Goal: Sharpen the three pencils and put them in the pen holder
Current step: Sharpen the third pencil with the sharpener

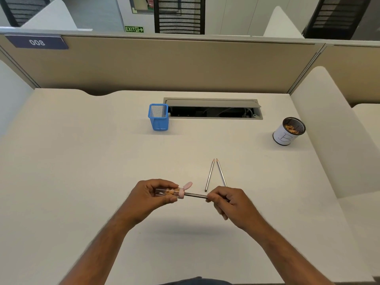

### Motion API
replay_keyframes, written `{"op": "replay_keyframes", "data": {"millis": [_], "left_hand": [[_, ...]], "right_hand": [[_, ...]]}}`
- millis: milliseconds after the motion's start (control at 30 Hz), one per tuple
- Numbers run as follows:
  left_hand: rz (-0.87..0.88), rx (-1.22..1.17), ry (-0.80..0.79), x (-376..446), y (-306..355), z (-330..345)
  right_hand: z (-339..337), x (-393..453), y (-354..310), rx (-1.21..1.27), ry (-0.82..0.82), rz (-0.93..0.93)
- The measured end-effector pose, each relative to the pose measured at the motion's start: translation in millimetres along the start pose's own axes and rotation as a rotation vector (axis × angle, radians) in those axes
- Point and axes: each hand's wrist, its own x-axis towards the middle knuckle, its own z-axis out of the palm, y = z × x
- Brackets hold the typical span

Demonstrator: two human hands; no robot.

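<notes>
My left hand (152,194) grips a clear tube sharpener (170,192) with a pink cap, its lid flipped up and shavings inside. A dark pencil (195,195) is pushed tip-first into the cap; my right hand (228,202) pinches its other end. Two more pencils lie on the desk just beyond my right hand, sharpened points together and away from me: one (209,175) on the left, one (221,172) on the right, its near end hidden by my fingers. The blue mesh pen holder (158,118) stands empty at the desk's far middle.
A white-wrapped mesh cup (287,131) holding shavings stands at the far right. An open cable tray (213,110) is set into the desk behind the holder. Beige partition panels close the back and right side.
</notes>
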Motion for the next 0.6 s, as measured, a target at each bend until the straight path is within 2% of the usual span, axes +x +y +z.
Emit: {"op": "replay_keyframes", "data": {"millis": [233, 433, 600], "left_hand": [[0.001, 0.009, -0.002, 0.8, 0.9, -2.4], [0.003, 0.003, 0.006, 2.2, 3.6, -0.7], [0.016, 0.041, -0.051, 3.6, 4.5, -3.4]], "right_hand": [[-0.1, -0.2, 0.6, 0.001, -0.077, -0.019], [-1.8, 1.0, -1.7, -0.032, -0.010, -0.036], [-5.2, 1.0, -2.0, -0.007, -0.066, -0.011]]}}
